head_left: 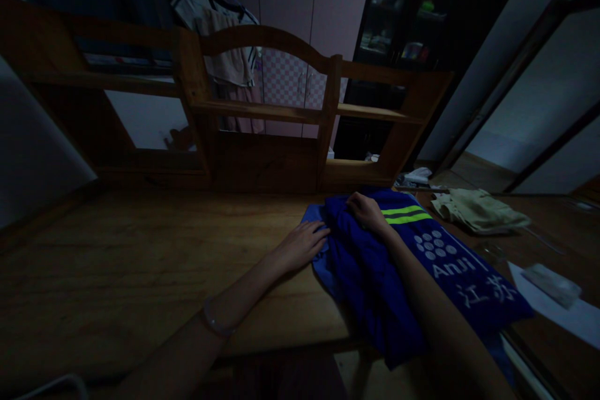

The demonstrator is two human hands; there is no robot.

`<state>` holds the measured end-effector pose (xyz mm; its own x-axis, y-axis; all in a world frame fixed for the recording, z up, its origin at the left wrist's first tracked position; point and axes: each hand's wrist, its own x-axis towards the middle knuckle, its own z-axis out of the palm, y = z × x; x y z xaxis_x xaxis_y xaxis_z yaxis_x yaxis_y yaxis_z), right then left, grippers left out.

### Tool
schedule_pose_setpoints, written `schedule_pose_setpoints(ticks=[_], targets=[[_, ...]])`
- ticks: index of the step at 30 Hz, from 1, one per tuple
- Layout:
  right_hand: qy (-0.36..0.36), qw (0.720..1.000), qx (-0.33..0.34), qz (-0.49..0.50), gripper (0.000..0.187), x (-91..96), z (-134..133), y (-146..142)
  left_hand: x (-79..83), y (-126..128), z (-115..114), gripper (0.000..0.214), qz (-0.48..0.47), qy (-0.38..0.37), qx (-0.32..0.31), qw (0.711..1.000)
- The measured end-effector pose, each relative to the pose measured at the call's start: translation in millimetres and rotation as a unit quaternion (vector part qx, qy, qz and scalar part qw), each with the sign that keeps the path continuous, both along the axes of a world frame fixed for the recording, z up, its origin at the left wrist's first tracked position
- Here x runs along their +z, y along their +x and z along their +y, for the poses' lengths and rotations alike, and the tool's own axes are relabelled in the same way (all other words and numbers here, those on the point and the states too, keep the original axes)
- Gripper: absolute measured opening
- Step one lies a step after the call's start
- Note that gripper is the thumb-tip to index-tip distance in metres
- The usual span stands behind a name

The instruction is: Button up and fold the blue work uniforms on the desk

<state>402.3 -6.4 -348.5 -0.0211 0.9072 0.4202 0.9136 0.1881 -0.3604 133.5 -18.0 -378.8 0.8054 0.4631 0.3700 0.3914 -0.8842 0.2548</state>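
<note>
A dark blue work jacket (445, 250) with two yellow-green reflective stripes and white lettering lies partly folded at the right of the wooden table. Its near part is bunched and hangs slightly over the front edge. Under its left side shows a lighter blue cloth (330, 275). My left hand (304, 242) lies flat on this lighter cloth, palm down with the fingers stretched out. On the jacket's upper part, my right hand (366, 212) has its fingers curled into the dark blue fabric. My right forearm crosses over the jacket and hides some of it.
A wooden shelf frame (265, 114) stands along the back of the table (154, 250). To the right are a folded khaki garment (480, 209), white paper (562, 312) and a clear plastic packet (552, 284). Clothes on hangers (229, 44) hang behind the shelf. The room is dim.
</note>
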Motion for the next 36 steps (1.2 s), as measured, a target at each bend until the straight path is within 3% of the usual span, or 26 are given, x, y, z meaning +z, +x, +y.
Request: schedule_pose_setpoints(ticks=[17,20,23,26,30,36], targets=[[0.009,0.999,0.001,0.035,0.011,3.0,-2.1,-1.6,1.8,0.4,-3.2,0.040,-0.014,-0.012,0.001,1.000],[0.015,0.998,0.003,0.055,0.013,3.7,-3.3,-3.0,4.1,-1.2,2.3,0.041,-0.064,-0.012,0.079,0.995],[0.015,0.998,0.009,0.068,0.013,3.8,-4.1,-3.5,7.1,-6.6,16.3,0.041,-0.131,-0.032,0.207,0.969],[0.013,0.997,0.016,0.071,0.012,3.5,-4.0,-2.8,8.2,-13.2,29.2,0.035,-0.149,-0.083,0.277,0.946],[0.013,0.998,0.015,0.067,0.013,2.4,-2.8,-0.7,7.0,-15.1,31.5,0.026,-0.138,-0.130,0.280,0.941],[0.010,0.998,0.019,0.056,0.016,1.1,-1.9,1.6,7.6,-8.4,23.2,0.023,-0.142,-0.141,0.257,0.946]])
